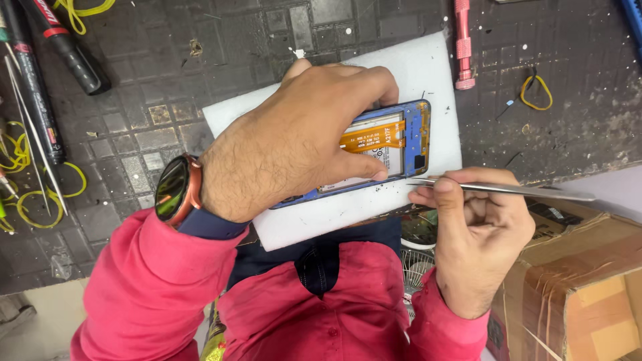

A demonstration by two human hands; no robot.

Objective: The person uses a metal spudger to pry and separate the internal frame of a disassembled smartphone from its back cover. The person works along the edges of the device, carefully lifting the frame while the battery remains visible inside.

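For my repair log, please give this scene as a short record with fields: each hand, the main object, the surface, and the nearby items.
left hand: left hand presses down on the phone, thumb on its open inside
right hand: right hand holds tweezers, tips next to the phone's lower edge
phone: phone, blue frame, back off, orange flex cable showing
surface: white sheet on dark mat
nearby: pink screwdriver, yellow rubber bands, cardboard box

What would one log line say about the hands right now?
left hand: pressing on opened blue phone | right hand: holding metal tweezers, tips beside phone edge | phone on white sheet
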